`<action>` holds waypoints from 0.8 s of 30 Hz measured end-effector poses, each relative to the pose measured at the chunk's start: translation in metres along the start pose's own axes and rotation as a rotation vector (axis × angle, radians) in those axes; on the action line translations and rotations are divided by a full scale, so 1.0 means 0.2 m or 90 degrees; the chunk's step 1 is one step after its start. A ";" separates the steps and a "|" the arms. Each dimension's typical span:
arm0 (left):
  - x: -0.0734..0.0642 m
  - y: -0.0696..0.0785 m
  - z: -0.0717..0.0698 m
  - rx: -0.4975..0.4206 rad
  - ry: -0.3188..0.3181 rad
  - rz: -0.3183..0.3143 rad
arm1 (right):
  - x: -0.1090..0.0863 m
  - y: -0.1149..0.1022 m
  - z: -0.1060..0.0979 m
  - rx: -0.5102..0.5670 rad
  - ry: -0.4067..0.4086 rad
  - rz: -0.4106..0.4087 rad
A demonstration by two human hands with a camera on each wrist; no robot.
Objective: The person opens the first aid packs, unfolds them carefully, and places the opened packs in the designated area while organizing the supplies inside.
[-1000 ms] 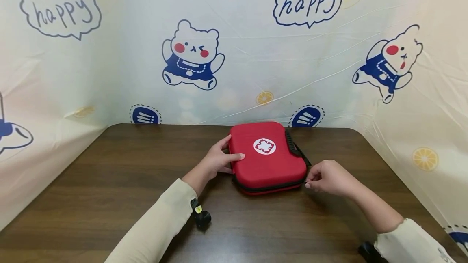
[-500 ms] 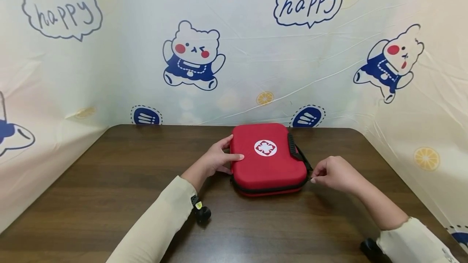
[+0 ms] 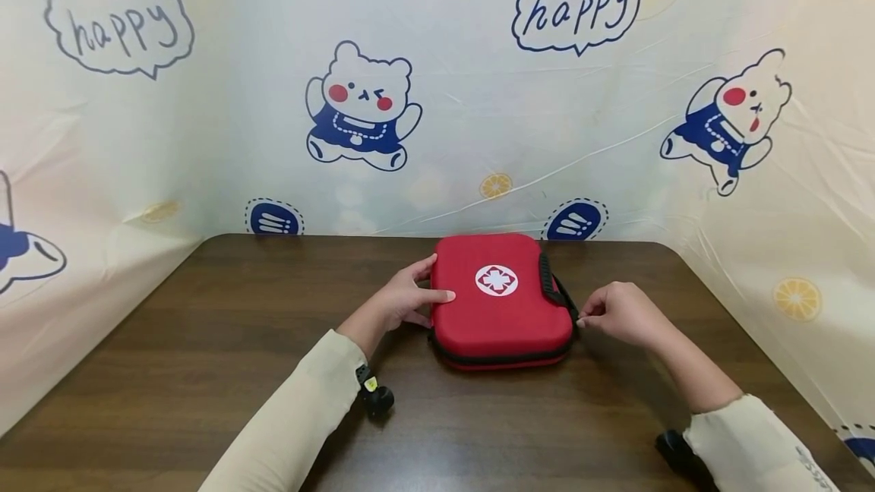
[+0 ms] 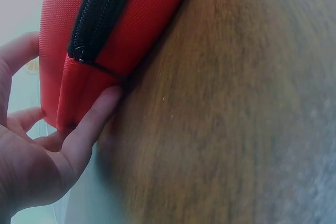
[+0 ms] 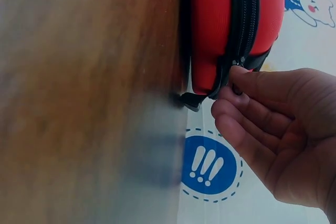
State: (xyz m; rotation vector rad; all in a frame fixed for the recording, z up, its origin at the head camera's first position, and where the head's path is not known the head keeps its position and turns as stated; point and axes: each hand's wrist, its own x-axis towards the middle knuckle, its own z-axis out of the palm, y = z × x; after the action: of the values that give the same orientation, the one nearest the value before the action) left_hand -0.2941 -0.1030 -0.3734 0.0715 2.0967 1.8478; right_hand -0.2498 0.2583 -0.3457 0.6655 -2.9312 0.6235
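Observation:
A red first-aid case (image 3: 504, 317) with a white cross emblem lies on the table, its black zipper (image 5: 245, 14) running around the side. My left hand (image 3: 403, 296) holds the case's left edge, thumb on the lid and the other fingers along the side. In the left wrist view, one end of the zipper shows just above my left hand (image 4: 47, 156). On the right side, the thumb and index finger of my right hand (image 3: 622, 315) pinch the zipper pull (image 5: 237, 88) near the case's corner. A black handle (image 3: 549, 279) sits on the right edge of the lid.
The brown wooden table (image 3: 239, 370) reaches back to a printed cloth backdrop (image 3: 465, 97) with cartoon bears. A strap end with a buckle (image 5: 191, 102) hangs at the case's side. Black wrist cameras (image 3: 377, 399) sit at both cuffs.
My right hand went a little outward, then farther away along the case's right side with the zipper pull. The case has shifted slightly right and turned a little. My left hand keeps its hold.

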 end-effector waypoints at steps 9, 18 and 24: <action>0.00 -0.01 0.00 0.010 0.021 0.016 | 0.06 0.01 0.01 0.007 0.021 0.009; 0.00 -0.01 0.02 0.001 0.017 0.016 | 0.12 0.03 0.02 -0.003 0.030 0.030; 0.00 0.00 0.02 0.014 0.004 0.016 | 0.15 0.04 0.01 -0.011 0.032 0.039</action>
State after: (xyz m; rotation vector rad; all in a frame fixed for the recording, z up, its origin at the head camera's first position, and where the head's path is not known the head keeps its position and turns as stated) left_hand -0.2934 -0.0990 -0.3729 0.0985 2.1306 1.8412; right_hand -0.2802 0.2514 -0.3451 0.5518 -2.9173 0.6113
